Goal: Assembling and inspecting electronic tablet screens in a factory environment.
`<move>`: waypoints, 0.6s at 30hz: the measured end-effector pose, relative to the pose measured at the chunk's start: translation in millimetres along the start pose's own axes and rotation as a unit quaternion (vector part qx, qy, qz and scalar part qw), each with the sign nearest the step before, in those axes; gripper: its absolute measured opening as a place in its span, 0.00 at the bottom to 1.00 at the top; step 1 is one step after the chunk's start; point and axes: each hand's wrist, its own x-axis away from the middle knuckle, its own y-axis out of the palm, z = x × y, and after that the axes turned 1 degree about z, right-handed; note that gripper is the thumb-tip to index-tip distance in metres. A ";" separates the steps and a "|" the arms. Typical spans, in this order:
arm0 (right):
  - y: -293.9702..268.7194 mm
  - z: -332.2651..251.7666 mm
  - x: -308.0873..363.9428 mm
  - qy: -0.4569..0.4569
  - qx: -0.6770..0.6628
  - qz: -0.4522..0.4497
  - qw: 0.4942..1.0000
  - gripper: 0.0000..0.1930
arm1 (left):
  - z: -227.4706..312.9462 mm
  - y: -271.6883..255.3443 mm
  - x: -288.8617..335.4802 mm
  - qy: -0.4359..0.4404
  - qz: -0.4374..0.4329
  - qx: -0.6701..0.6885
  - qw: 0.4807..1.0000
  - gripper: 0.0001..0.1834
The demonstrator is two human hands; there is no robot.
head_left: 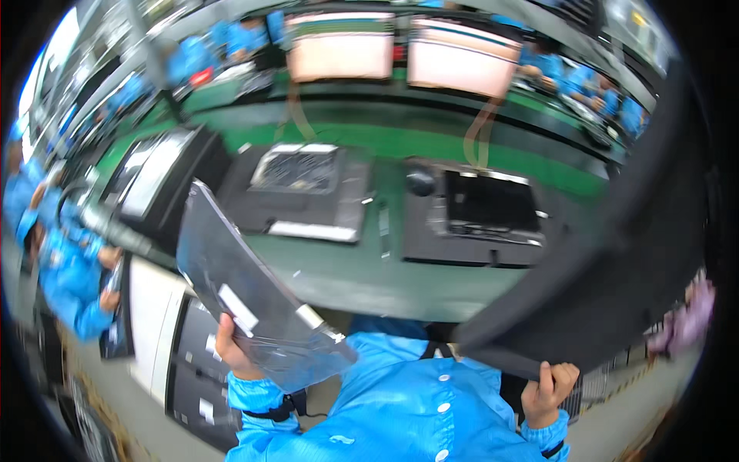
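Note:
My left hand [237, 356] grips a flat dark panel [250, 285] in clear plastic film, with white labels on it. The thumb lies on its face, and the other fingers are mostly hidden behind. The panel is tilted upright in front of my left side. In my right hand [549, 394] is the lower edge of a large black foam-like sheet [616, 269], which rises steeply along the right and covers part of the bench. Beyond both hands, on the green bench [346, 273], a film-covered panel [296, 169] and a black-screened unit [493, 202] rest on grey pads.
Two lit monitors [340, 50] stand behind the bench. A dark slotted bin [158, 181] sits at its left. Beside my left hand are more flat dark panels [202, 377]. A co-worker in blue [69, 269] holds a panel at far left; others work farther back.

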 end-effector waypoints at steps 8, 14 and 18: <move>113.7 -134.6 -214.3 -0.554 -0.356 -0.027 0.752 0.13 | 187.9 -89.5 208.7 0.356 0.030 -0.048 0.933 0.22; 201.0 -318.4 -279.0 -0.625 -0.498 -0.091 0.594 0.11 | 169.5 -36.3 300.3 0.423 0.397 -0.137 0.803 0.25; 253.9 -412.6 -278.6 -0.487 -0.530 -0.054 0.692 0.13 | 142.5 -50.7 260.5 0.294 0.425 -0.054 0.855 0.22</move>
